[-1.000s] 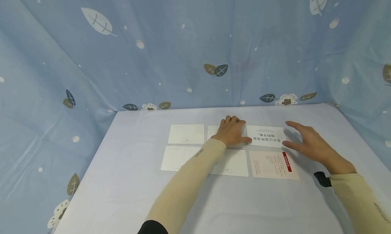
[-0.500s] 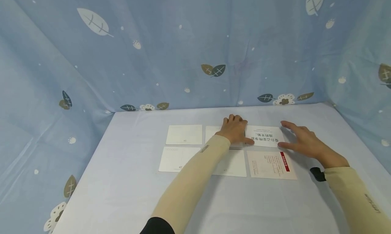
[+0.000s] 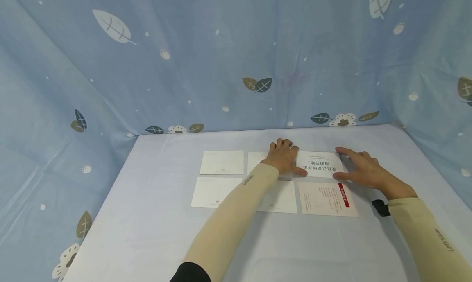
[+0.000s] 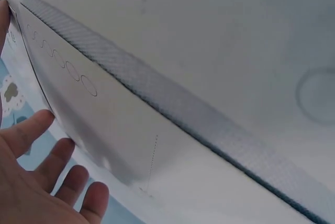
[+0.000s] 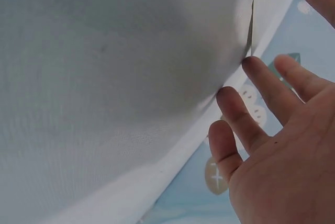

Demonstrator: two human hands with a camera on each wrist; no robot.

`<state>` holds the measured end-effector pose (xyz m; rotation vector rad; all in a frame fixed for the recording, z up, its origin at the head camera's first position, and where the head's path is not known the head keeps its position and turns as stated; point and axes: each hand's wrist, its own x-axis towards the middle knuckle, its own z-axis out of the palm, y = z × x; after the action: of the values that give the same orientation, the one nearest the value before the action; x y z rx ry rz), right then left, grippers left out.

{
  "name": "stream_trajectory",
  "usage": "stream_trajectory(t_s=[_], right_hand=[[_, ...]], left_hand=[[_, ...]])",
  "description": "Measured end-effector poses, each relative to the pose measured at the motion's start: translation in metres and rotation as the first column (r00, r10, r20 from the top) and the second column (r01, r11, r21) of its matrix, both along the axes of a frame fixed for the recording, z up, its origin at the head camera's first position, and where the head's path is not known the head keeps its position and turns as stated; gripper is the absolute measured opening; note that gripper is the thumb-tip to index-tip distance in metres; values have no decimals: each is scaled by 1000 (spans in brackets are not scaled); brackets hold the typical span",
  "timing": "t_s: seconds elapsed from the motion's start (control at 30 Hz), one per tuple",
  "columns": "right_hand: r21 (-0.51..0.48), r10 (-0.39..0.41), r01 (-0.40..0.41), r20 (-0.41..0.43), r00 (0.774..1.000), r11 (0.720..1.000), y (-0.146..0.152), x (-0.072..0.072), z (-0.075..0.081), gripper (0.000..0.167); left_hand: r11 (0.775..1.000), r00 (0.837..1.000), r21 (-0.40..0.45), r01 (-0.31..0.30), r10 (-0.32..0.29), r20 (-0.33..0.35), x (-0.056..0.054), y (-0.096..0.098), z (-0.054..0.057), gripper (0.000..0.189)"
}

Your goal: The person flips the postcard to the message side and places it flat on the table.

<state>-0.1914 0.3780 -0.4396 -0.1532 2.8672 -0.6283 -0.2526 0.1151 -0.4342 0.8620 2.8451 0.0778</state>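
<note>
In the head view, a white card with bold black writing (image 3: 319, 164) lies flat between my two hands. My left hand (image 3: 282, 157) spans its left edge, thumb and index fingertip right at that edge, and covers much of a blank-looking white card (image 3: 255, 158) beside it. Spread fingers show in the left wrist view, where that card has a row of printed ovals (image 4: 68, 69). My right hand (image 3: 359, 169) is at the lettered card's right side, thumb and index finger apart at its corners. The right wrist view shows the right fingertips (image 5: 253, 66) close to the white table surface.
A pinkish card with a red strip (image 3: 326, 199) lies nearest below the lettered one. Other white cards (image 3: 221, 162) (image 3: 278, 198) continue the two rows leftward, partly under my left sleeve (image 3: 228, 224). A blue leaf-patterned curtain (image 3: 206, 61) borders the white table (image 3: 147, 233).
My right hand has moved left, its fingertips now at the right edge of the lettered card. My left hand has stayed nearly in place. The view has shifted slightly.
</note>
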Motion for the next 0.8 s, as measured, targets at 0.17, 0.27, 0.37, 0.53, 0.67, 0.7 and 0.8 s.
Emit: stream_trajectory(t_s=[0.17, 0.27, 0.37, 0.53, 0.67, 0.7, 0.8], right_hand=[[-10, 3, -4, -14, 1000, 1000, -1, 1, 0, 105], [-20, 6, -7, -25, 1000, 1000, -1, 2, 0, 105], [-32, 9, -10, -38, 999, 999, 0, 2, 0, 105], [-44, 13, -16, -65, 998, 999, 0, 4, 1, 105], [-42, 17, -21, -93, 996, 999, 0, 5, 2, 102], [-41, 18, -22, -102, 995, 999, 0, 6, 2, 101], [-64, 13, -22, -132, 991, 998, 2, 8, 4, 94]], left_hand=[[1000, 1000, 6, 4, -4, -13, 2, -1, 2, 88], [1000, 1000, 10, 4, -4, -11, 2, -1, 2, 88], [1000, 1000, 9, 5, -5, -6, 1, 0, 1, 93], [1000, 1000, 4, 12, -12, -12, -1, 1, -1, 97], [999, 999, 26, 21, -20, -39, 0, 0, -3, 97], [999, 999, 30, 24, -23, -45, 0, 0, -3, 97], [998, 998, 54, 26, -23, -62, 2, 0, -4, 99]])
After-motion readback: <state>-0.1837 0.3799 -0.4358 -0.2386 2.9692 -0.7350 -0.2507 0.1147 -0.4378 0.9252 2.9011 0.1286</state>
